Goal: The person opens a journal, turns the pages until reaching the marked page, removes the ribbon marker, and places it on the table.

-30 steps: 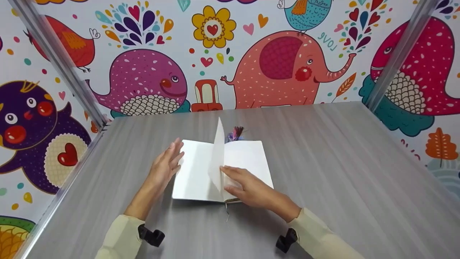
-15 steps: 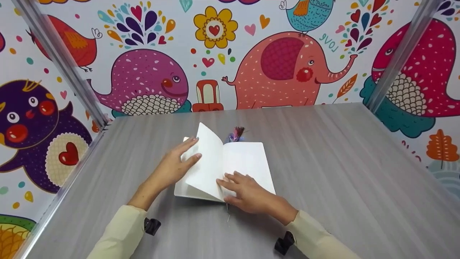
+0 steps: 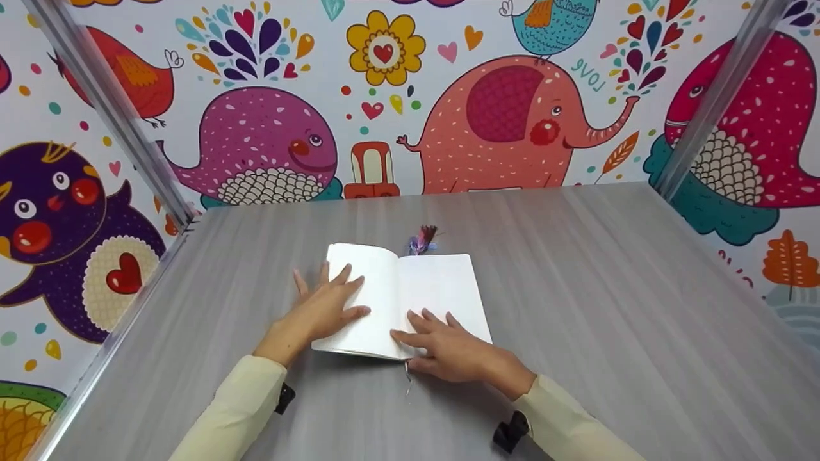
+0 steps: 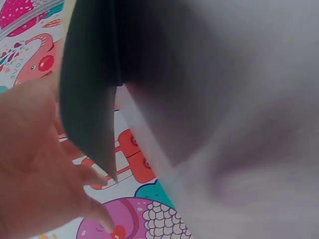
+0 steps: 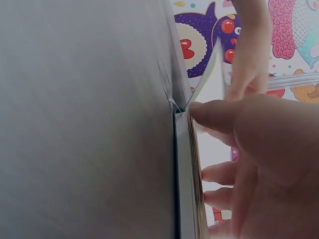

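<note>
An opened notebook (image 3: 435,282) with blank white pages lies in the middle of the table in the head view. My left hand (image 3: 323,312) spreads its fingers over the left page. Low on the right page, close to the spine, my right hand (image 3: 451,349) rests with fingers apart. In the left wrist view the dark green cover (image 4: 87,94) hangs beside the left hand (image 4: 40,169). The right wrist view has the notebook's edge (image 5: 187,174) with the right thumb and fingertips against the page. A thin cord (image 3: 408,378) sticks out below the spine.
A purple and dark red tassel-like bundle (image 3: 423,240) lies just beyond the notebook's top edge. The grey wood-grain table (image 3: 576,275) meets a wall (image 3: 307,38) printed with cartoon animals. Metal posts (image 3: 717,109) stand at both back corners. Black wrist cameras (image 3: 511,432) sit at the sleeves.
The page that stood upright has gone over to the left and now lies flat. My left hand followed it onto the left page. The right hand slid slightly down and spread its fingers.
</note>
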A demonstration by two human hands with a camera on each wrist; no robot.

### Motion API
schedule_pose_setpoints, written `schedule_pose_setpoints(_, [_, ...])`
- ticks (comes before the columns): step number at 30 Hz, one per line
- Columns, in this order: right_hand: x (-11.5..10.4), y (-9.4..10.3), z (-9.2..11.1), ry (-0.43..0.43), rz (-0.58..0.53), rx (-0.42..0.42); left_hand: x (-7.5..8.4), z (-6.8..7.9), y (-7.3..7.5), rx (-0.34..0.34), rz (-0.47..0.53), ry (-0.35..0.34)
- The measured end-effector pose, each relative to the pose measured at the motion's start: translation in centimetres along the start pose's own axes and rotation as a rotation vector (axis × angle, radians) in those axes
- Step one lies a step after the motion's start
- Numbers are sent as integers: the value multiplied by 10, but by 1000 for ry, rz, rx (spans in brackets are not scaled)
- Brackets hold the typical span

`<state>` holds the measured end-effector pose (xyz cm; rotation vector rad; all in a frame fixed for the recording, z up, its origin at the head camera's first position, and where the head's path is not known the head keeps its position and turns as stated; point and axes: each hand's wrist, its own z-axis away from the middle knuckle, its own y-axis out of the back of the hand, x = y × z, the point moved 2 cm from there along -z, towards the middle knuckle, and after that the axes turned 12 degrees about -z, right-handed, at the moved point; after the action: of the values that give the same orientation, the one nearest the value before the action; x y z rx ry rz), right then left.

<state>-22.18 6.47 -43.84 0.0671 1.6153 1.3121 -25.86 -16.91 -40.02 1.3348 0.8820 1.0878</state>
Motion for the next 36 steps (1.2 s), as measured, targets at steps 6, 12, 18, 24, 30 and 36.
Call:
schedule_pose_setpoints(6, [0,3,2,13,21,-29,3,0,-12,-88,31,-25])
schedule_pose_setpoints(12, [2,9,6,-12,58,-62,6,-6,-21,-153,81,-72])
schedule_pose_setpoints(18, [8,14,12,-27,67,-89,6,-11,-28,-212,113,-104])
schedule_pose_setpoints(24, [18,23,20,-4,53,-91,8,-15,-34,-223,142,-131])
schedule_pose_setpoints(30, [29,32,29,26,23,-90,16,-18,-37,-256,135,-158])
schedule_pose_setpoints(36, [32,36,33,8,-12,-83,26,-22,-36,-294,110,-129])
